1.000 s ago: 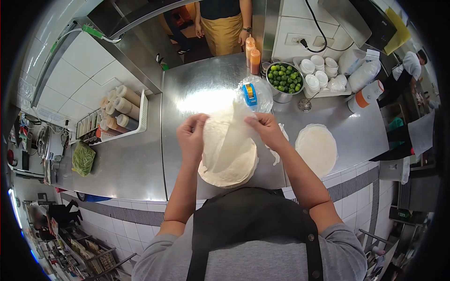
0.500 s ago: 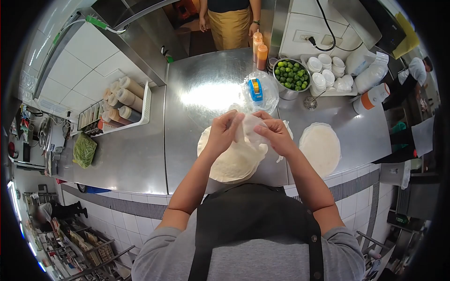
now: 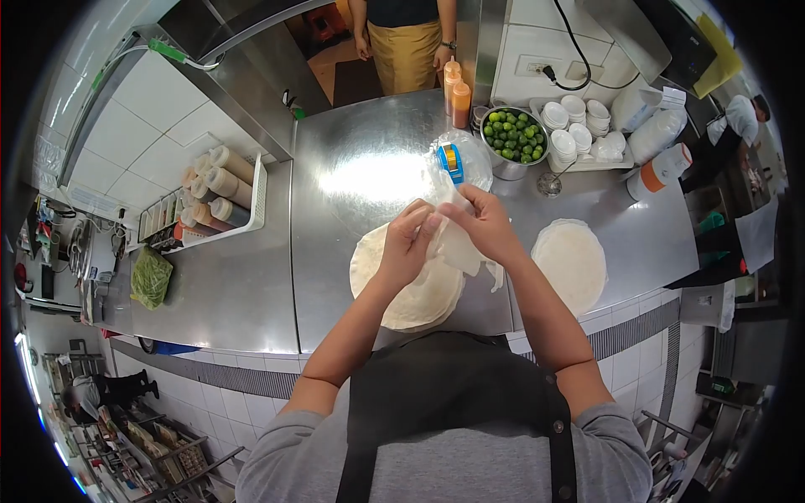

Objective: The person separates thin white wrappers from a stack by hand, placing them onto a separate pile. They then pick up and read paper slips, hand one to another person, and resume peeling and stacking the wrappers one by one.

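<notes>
A thin, whitish, see-through sheet (image 3: pixel 458 250), perhaps a wrapper or plastic, hangs between my hands above the counter. My left hand (image 3: pixel 409 243) pinches its left part, fingers closed. My right hand (image 3: pixel 486 225) grips the upper right part between thumb and fingers. Under my left hand lies a stack of thin round pale wrappers (image 3: pixel 418 298), partly covered by the hand and forearm. To the right of my right forearm sits a second round stack of pale wrappers (image 3: pixel 569 264). Just beyond my hands, a blue tape dispenser (image 3: pixel 450 163) rests on clear plastic (image 3: pixel 478 161).
A metal bowl of green limes (image 3: pixel 513 138), sauce bottles (image 3: pixel 460 105) and white cups (image 3: pixel 579 126) stand at the back right. On the left are a rack of squeeze bottles (image 3: pixel 228 189) and a green bag (image 3: pixel 152 278). Across the steel counter (image 3: pixel 226 277) stands a person (image 3: pixel 404 54).
My hands have shifted, the right one rising slightly. The held sheet now hangs lower and to the right, uncovering more of the stack's top.
</notes>
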Demonstrator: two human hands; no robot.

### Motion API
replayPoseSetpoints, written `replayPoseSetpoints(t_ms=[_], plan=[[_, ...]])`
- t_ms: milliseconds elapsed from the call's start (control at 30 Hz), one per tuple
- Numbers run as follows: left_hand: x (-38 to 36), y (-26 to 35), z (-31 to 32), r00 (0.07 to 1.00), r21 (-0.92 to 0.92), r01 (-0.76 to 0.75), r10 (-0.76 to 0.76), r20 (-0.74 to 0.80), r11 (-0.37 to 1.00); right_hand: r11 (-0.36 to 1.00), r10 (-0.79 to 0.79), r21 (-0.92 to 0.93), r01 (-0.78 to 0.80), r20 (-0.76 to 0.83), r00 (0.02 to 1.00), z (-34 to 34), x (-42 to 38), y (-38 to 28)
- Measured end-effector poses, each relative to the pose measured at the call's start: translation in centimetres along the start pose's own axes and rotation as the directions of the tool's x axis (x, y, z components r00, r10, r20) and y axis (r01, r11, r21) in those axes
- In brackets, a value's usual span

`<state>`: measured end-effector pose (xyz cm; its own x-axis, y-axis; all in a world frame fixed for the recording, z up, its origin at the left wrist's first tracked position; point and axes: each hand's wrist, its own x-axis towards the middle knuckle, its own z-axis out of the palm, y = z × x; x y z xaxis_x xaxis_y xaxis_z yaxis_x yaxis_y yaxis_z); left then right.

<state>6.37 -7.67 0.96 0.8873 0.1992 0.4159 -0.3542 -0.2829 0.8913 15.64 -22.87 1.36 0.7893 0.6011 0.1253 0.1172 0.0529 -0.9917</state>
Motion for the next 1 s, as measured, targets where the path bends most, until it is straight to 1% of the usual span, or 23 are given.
replayPoseSetpoints(t_ms=[33, 67, 100, 133, 167, 200, 267, 333, 400, 467, 533, 567, 600, 633, 667, 733, 767, 800, 833, 867, 933, 967, 1000], plan=[[-0.1, 0.2, -0.1, 1.0, -0.02, 0.014, -0.015, -0.027, 1.0, 0.998, 0.051, -0.039, -0.05, 0.025, 0.998, 0.1, 0.2, -0.9], [-0.3, 0.1, -0.3, 1.0, -0.018, 0.011, -0.011, -0.027, 1.0, 0.998, 0.047, -0.039, -0.046, 0.024, 0.999, 0.0, 0.3, -0.8], [-0.7, -0.3, -0.6, 0.975, -0.07, 0.127, -0.137, -0.177, 0.989, 0.991, 0.089, 0.1, -0.089, 0.0, 0.996, -0.4, 0.4, -0.4], [-0.9, -0.9, -0.9, 0.911, -0.14, 0.231, -0.264, -0.317, 0.963, 0.963, 0.135, 0.237, -0.127, -0.017, 0.991, -0.7, 0.6, 0.1], [-1.1, -1.9, -1.1, 0.911, -0.103, 0.16, -0.187, -0.368, 0.982, 0.964, 0.131, 0.234, -0.124, -0.015, 0.991, -0.8, 0.6, 0.9], [-1.3, -2.7, -1.3, 0.91, -0.104, 0.158, -0.186, -0.371, 0.982, 0.961, 0.12, 0.254, -0.109, -0.029, 0.992, -0.7, 0.5, 1.7], [-1.6, -3.9, -1.5, 0.932, -0.108, 0.193, -0.216, -0.29, 0.975, 0.958, 0.11, 0.272, -0.094, -0.043, 0.993, -0.4, 0.0, 1.9], [-0.9, -1.9, -1.0, 0.929, -0.135, 0.238, -0.266, -0.258, 0.962, 0.99, -0.082, 0.111, 0.087, -0.051, 0.995, 0.7, -0.5, 0.2], [-0.1, -0.3, -0.6, 0.923, -0.159, 0.282, -0.313, -0.224, 0.946, 0.992, -0.105, 0.066, 0.107, -0.045, 0.993, 1.3, -0.7, -0.4], [0.5, 0.4, -0.4, 0.968, 0.124, 0.163, -0.135, -0.211, 0.979, 0.991, -0.131, 0.022, 0.132, -0.035, 0.991, 1.6, -0.8, -0.6], [0.7, 0.2, -0.2, 0.967, 0.082, 0.197, -0.179, -0.181, 0.977, 0.982, -0.156, -0.108, 0.155, -0.001, 0.988, 1.9, -0.8, -0.8], [0.8, -0.2, -0.1, 0.949, -0.054, 0.255, -0.26, -0.18, 0.966, 0.982, -0.158, -0.107, 0.157, 0.002, 0.987, 1.8, -0.8, -1.0], [0.9, -0.5, -0.1, 0.926, -0.189, 0.308, -0.339, -0.165, 0.933, 0.992, -0.124, -0.029, 0.124, 0.005, 0.992, 1.5, -0.8, -1.1], [0.9, -0.7, -0.5, 0.927, -0.188, 0.307, -0.338, -0.164, 0.933, 0.995, -0.089, 0.048, 0.088, 0.009, 0.996, 1.1, -1.0, -1.1], [1.0, -0.6, -1.0, 0.909, -0.181, 0.353, -0.382, -0.168, 0.918, 0.995, -0.089, 0.048, 0.089, 0.005, 0.996, 0.5, -1.2, -0.5], [1.0, -0.8, -1.5, 0.888, -0.176, 0.4, -0.428, -0.168, 0.9, 0.974, 0.154, 0.191, -0.12, -0.175, 0.972, -0.3, -1.7, 1.8], [1.0, -1.3, -1.6, 0.877, -0.181, 0.375, -0.411, -0.247, 0.909, 0.974, 0.155, 0.191, -0.121, -0.175, 0.972, -0.1, -2.0, 2.5], [0.9, -1.6, -1.7, 0.86, -0.182, 0.351, -0.393, -0.326, 0.918, 0.975, 0.166, 0.186, -0.122, -0.245, 0.955, 0.2, -2.4, 3.1], [0.7, -1.8, -1.3, 0.848, -0.195, 0.363, -0.409, -0.336, 0.911, 0.976, 0.174, 0.181, -0.121, -0.313, 0.934, 0.4, -2.8, 3.6], [0.4, -1.8, -1.0, 0.847, -0.195, 0.363, -0.41, -0.338, 0.911, 0.976, 0.175, 0.181, -0.122, -0.311, 0.934, 1.0, -3.2, 3.4], [0.0, -1.7, -0.2, 0.878, -0.179, 0.408, -0.438, -0.192, 0.895, 0.955, 0.05, 0.294, 0.033, -0.27, 0.962, 2.4, -3.6, 3.0], [-0.2, -1.6, 0.2, 0.888, -0.17, 0.409, -0.434, -0.155, 0.897, 0.956, 0.052, 0.293, 0.031, -0.27, 0.962, 2.5, -3.5, 2.4], [-0.4, -1.3, 0.5, 0.887, -0.169, 0.41, -0.435, -0.155, 0.896, 0.934, 0.139, 0.356, -0.035, -0.272, 0.952, 2.6, -3.3, 1.7]])
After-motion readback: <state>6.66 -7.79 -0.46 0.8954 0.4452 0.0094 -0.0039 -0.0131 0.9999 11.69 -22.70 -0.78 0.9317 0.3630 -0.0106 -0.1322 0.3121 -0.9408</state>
